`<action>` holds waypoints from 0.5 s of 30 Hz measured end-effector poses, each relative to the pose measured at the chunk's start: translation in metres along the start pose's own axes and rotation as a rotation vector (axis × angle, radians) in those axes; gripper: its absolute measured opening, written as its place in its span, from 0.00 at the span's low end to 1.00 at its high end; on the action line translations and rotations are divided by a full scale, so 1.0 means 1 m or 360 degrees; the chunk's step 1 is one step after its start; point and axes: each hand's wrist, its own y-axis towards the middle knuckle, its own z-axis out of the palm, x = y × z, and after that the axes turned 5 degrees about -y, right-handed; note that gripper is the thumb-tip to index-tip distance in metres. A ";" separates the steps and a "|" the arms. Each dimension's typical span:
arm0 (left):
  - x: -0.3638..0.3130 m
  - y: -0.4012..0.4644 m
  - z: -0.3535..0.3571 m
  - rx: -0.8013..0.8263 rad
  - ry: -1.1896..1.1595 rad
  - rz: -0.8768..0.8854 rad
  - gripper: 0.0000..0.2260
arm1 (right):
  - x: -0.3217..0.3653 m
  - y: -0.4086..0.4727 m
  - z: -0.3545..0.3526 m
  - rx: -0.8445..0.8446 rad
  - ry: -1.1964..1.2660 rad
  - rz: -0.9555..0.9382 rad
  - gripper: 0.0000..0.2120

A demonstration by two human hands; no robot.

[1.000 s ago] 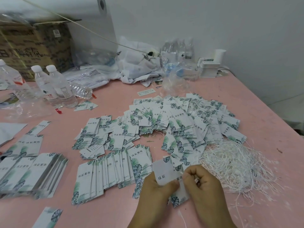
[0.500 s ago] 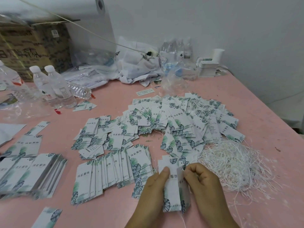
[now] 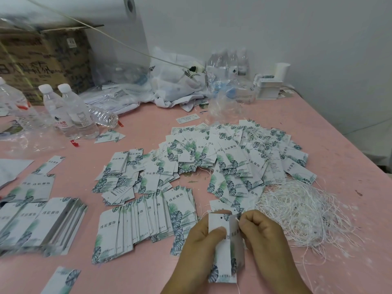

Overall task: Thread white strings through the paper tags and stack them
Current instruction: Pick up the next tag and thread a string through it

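- Here, the left hand [image 3: 197, 240] grips a small bunch of paper tags [image 3: 222, 251] upright at the near edge of the pink table [image 3: 339, 158], its thumb pressed flat across the front tag just below the punched hole.
- The right hand [image 3: 263, 236] has its fingers curled tight, pinching a thin white string [image 3: 238, 218] at the top corner of the rear tag in that bunch; whether the string has passed through the hole cannot be told.
- Just right of the hands lies a loose tangle of white strings [image 3: 301, 211], with a few strands trailing toward the table's near edge.
- Beyond the hands spreads a broad heap of tags [image 3: 233, 158] printed with green leaves, overlapping at all angles, some with strings showing among them.
- Left of the hands sits a fanned row of tags [image 3: 144, 221], each one lapping over the next.
- Farther left, a thick stack of tags [image 3: 48, 225] lies on its side near the table edge, blurred, and a single tag [image 3: 63, 280] lies alone at the near edge.
- At the far left stand two capped water bottles [image 3: 70, 111] side by side, with a crushed bottle [image 3: 104, 118] lying just beside them.
- Behind these are a cardboard box [image 3: 42, 62], a big roll of clear film [image 3: 118, 39], crumpled plastic bags [image 3: 176, 85] and a small white stack of cards [image 3: 268, 90] against the wall.
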 end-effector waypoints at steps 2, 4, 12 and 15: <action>0.001 -0.002 0.002 -0.0022 0.0088 0.0054 0.10 | 0.000 0.000 0.001 0.0017 -0.0057 -0.0019 0.14; 0.002 -0.004 0.002 -0.0031 0.0201 0.0115 0.15 | 0.000 -0.001 0.002 0.0014 -0.0113 -0.0049 0.13; 0.003 0.000 -0.003 -0.0148 -0.0022 0.0094 0.10 | 0.008 0.001 -0.002 0.0060 0.0380 0.0271 0.17; -0.001 0.000 -0.002 -0.0128 -0.0312 0.0032 0.07 | 0.008 0.002 -0.004 -0.0010 0.0325 0.0259 0.15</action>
